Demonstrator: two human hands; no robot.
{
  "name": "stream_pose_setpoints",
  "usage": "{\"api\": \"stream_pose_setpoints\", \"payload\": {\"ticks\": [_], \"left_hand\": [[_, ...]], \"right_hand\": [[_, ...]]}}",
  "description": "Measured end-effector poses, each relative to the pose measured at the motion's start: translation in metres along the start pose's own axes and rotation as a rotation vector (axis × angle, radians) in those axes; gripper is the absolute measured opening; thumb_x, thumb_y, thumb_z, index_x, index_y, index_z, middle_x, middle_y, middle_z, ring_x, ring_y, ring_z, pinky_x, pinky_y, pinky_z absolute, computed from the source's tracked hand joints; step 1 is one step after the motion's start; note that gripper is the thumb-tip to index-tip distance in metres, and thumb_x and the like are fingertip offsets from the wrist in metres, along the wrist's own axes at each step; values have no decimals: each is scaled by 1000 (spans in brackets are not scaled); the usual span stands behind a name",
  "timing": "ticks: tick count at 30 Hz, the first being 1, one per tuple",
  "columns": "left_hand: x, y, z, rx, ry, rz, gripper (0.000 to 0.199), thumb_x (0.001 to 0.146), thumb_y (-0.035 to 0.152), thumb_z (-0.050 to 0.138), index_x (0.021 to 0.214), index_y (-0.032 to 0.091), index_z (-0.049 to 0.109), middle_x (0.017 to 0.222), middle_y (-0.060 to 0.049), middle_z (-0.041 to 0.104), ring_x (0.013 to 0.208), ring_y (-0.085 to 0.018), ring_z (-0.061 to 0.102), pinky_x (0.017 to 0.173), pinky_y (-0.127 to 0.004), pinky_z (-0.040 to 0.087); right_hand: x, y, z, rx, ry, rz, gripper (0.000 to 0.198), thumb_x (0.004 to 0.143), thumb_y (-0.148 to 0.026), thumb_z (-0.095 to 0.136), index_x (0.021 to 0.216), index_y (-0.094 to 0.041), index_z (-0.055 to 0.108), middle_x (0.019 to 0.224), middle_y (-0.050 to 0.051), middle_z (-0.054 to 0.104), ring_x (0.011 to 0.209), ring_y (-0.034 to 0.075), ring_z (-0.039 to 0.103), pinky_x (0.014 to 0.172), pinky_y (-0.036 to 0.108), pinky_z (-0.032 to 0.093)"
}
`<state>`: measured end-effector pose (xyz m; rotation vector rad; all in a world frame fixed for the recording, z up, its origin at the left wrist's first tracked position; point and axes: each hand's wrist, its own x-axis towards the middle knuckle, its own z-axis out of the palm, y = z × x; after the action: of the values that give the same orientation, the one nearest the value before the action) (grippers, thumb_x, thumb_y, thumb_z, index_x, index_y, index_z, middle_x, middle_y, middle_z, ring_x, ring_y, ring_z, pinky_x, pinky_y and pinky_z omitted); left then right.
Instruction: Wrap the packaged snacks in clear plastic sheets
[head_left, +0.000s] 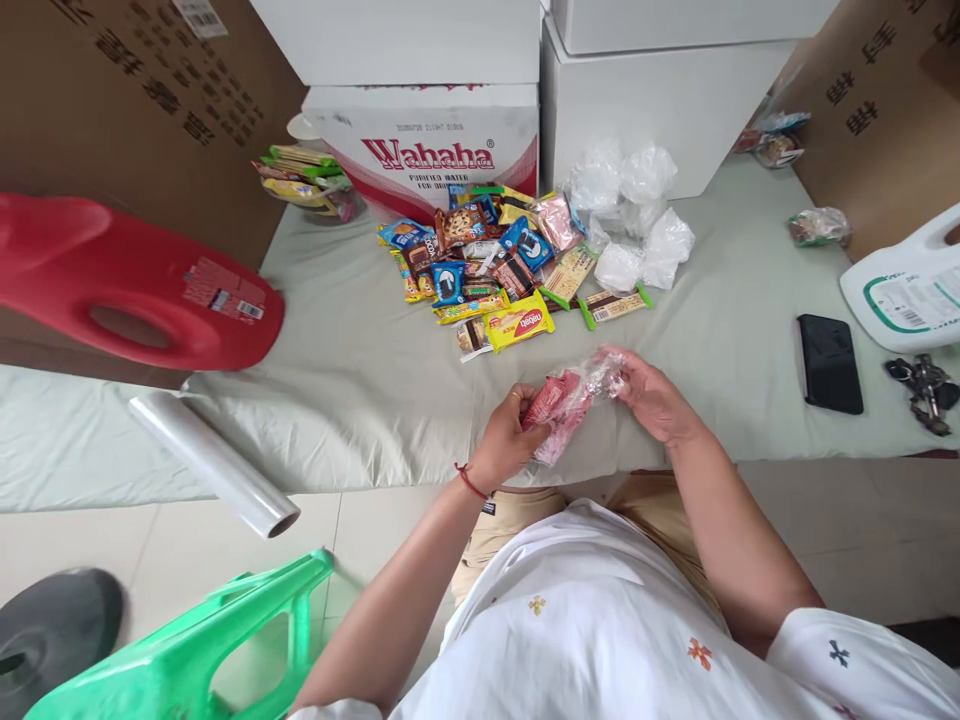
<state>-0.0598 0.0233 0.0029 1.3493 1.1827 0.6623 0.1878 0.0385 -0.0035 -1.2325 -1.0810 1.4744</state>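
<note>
Near the front edge of the cloth-covered surface, my left hand (510, 435) is closed on a clear plastic bag (556, 410) with pink-red packets inside. My right hand (654, 395) pinches the bag's loose, crumpled end between thumb and fingers. Just beyond my hands lies a heap of wrapped snacks (480, 255), in blue, yellow, brown and pink wrappers. A yellow wafer packet (520, 321) is the nearest of them to my left hand. To the right of the heap sit several crumpled clear plastic bags (634, 215).
A Wahaba-style white and red carton (435, 150) and white boxes (637, 110) stand behind. At left are a red jug (142, 285), a roll of plastic film (214, 462) and a green stool (195, 640). A phone (830, 363), keys (926, 390) and a white jug (911, 285) lie right.
</note>
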Motion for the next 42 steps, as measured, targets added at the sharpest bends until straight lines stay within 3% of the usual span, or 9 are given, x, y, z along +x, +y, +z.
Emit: {"api": "stream_pose_setpoints", "payload": {"ticks": [2,5,8,13,18,23,29,36,42], "left_hand": [[0,-2,3,-105,-46,-18,34,76,34,73,99,22,50,85,1,64,77,-16,59,68,-26,44],[1,-2,8,-138,-51,-48,40,73,34,76,99,22,49,81,2,62,71,-15,56,64,-25,42],[4,2,9,-99,-64,-83,40,75,43,74,102,21,54,80,2,61,68,-14,53,60,-25,38],[10,3,8,116,-65,-110,32,80,50,67,76,21,55,62,5,47,59,-12,39,54,-25,27],[17,0,14,155,53,-104,17,74,32,68,82,20,61,72,2,60,66,-15,49,59,-25,34],[20,-10,20,45,140,-133,15,72,28,69,82,18,65,73,-1,66,70,-18,57,62,-26,41],[17,-12,21,-271,159,-199,21,75,35,73,87,18,67,79,-5,72,74,-20,63,62,-28,48],[2,-1,9,-822,-8,-261,36,66,27,76,99,17,68,90,-6,73,78,-19,68,70,-30,53],[1,-13,32,-626,208,-114,35,84,48,70,99,18,62,94,-5,70,87,-17,65,78,-29,52]], "right_hand": [[3,-1,3,28,-99,68,79,61,-56,91,129,-24,67,126,9,71,112,24,66,98,39,51],[8,0,12,13,-71,91,52,65,-51,90,106,-21,76,106,6,77,99,22,69,96,37,51],[15,1,23,-45,32,23,39,72,-55,84,88,-21,78,91,3,77,86,20,68,87,35,53],[14,2,42,-186,148,-170,32,84,-53,74,86,-22,78,85,2,72,80,20,65,79,34,53],[-12,3,56,-711,139,-426,29,98,-39,56,112,-28,79,104,8,70,98,25,61,90,41,51],[-35,27,70,-1019,114,-494,37,102,-33,48,131,-30,70,128,8,69,119,29,53,106,48,43],[-50,41,88,-1138,47,-517,51,105,-31,40,157,-27,42,159,6,47,150,29,32,124,59,19],[-51,39,90,-1182,10,-494,54,104,-21,39,158,-26,39,161,6,44,153,27,29,124,58,19],[-52,42,91,-968,44,-514,49,104,-22,38,152,-22,50,157,8,49,154,26,29,124,55,27]]}}
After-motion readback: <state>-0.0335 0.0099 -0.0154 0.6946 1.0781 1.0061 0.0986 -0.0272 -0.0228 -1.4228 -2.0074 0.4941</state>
